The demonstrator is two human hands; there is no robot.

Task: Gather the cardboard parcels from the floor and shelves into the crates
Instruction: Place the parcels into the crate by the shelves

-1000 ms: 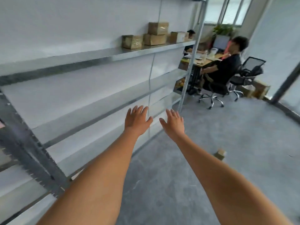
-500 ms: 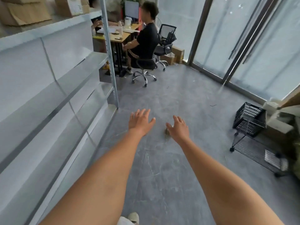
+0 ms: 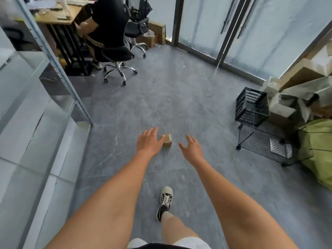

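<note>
With both arms stretched forward and down, the person's left hand [image 3: 149, 143] and right hand [image 3: 192, 149] hang over the grey floor [image 3: 179, 97], fingers spread and relaxed, nothing held in either. One small cardboard parcel [image 3: 168, 140] sits flat on the floor at 12 o'clock, label side up, between the two hands; in this view the left thumb overlaps its left edge, but contact can't be confirmed. Right hand is clear of it, just to its right. Black plastic crate [image 3: 251, 106] stands at 2 o'clock, well apart from the parcel, perched on the far end of a low black wire rack [image 3: 265, 146] on casters. Behind the crate: stacked cardboard boxes [image 3: 301, 76]; beside the rack at 3 o'clock, a green bag [image 3: 318, 151]. Metal shelving [image 3: 36, 108] runs along 9 to 10 o'clock. At 11 o'clock a second person in black sits on an office chair [image 3: 116, 56] at a desk [image 3: 59, 17]. Glass doors [image 3: 251, 33] span 1 o'clock. Person's black-and-white sneaker [image 3: 165, 202] is planted on the floor below the parcel, at 6 o'clock.
</note>
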